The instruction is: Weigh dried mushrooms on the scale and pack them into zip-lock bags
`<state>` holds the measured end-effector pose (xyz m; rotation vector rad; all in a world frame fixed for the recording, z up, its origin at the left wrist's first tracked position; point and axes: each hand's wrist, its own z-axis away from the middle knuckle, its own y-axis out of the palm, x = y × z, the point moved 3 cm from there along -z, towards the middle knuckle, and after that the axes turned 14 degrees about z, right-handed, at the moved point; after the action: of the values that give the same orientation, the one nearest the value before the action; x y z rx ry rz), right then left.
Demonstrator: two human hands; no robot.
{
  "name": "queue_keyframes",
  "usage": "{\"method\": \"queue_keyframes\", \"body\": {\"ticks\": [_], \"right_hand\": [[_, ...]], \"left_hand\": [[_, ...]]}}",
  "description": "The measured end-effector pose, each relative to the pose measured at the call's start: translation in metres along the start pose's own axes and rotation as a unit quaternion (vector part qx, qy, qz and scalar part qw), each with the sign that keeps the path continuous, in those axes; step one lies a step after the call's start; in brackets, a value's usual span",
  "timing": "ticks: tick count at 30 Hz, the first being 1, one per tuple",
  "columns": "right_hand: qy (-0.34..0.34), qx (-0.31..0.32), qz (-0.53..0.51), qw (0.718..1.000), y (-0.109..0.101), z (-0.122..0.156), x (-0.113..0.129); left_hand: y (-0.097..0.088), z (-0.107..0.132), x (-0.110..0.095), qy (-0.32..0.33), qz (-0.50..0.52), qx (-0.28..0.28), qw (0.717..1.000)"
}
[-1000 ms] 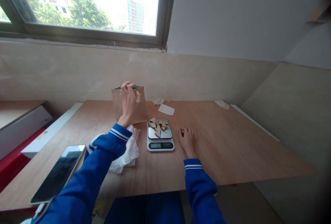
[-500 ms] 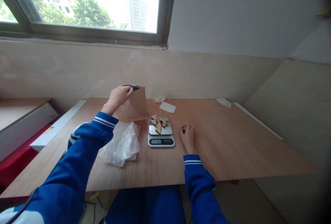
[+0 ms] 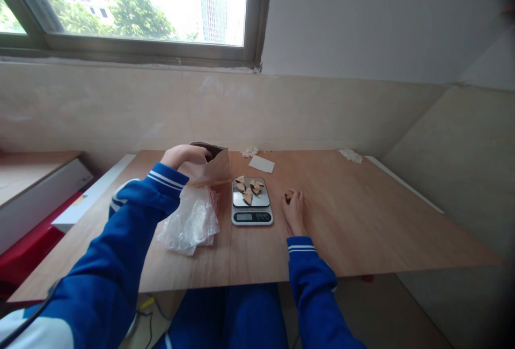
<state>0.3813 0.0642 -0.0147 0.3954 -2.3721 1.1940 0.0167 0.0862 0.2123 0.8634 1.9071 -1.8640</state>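
My left hand (image 3: 189,154) reaches over the rim of an upright brown paper bag (image 3: 219,169); its fingertips are hidden inside. My right hand (image 3: 294,210) rests on the table to the right of the kitchen scale, fingers curled round a small brown piece (image 3: 288,197) that is mostly covered. Several tan, roughly triangular dried pieces (image 3: 247,195) with dark edges lie on the metal plate of the digital kitchen scale (image 3: 252,218). Its display is too small to read. Crumpled clear plastic bags (image 3: 192,225) lie below the paper bag, under my left forearm.
A small white card (image 3: 261,164) lies behind the scale, with a whitish crumpled scrap (image 3: 250,152) beside it. Another whitish scrap (image 3: 351,155) is at the back right. The wooden table (image 3: 362,225) meets a wall below a window (image 3: 140,11).
My left hand has gone from gripping the paper bag's rim to reaching down into its mouth, and the bag's top has sunk and widened. My right hand has stayed nearly still.
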Motion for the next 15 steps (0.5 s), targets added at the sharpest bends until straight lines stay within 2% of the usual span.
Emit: {"method": "queue_keyframes", "body": {"ticks": [3,5,8,12,15], "right_hand": [[0.011,-0.016,-0.040,0.999,-0.007,-0.001,0.005],[0.004,-0.029,-0.091,0.995,-0.013,0.000,0.013],[-0.045,-0.035,-0.155,0.986,-0.021,0.006,0.034],[-0.151,0.029,-0.180,0.971,-0.025,0.019,0.066],[-0.203,0.074,-0.177,0.960,-0.024,0.025,0.077]], "left_hand": [[0.003,-0.002,0.001,-0.027,-0.033,0.080,0.996],[0.002,-0.003,0.002,-0.036,-0.041,0.076,0.996],[0.002,-0.006,0.003,-0.020,-0.041,0.053,0.998],[0.005,-0.007,0.007,-0.009,-0.056,0.054,0.997],[0.008,-0.008,0.008,0.002,-0.056,0.057,0.997]]}}
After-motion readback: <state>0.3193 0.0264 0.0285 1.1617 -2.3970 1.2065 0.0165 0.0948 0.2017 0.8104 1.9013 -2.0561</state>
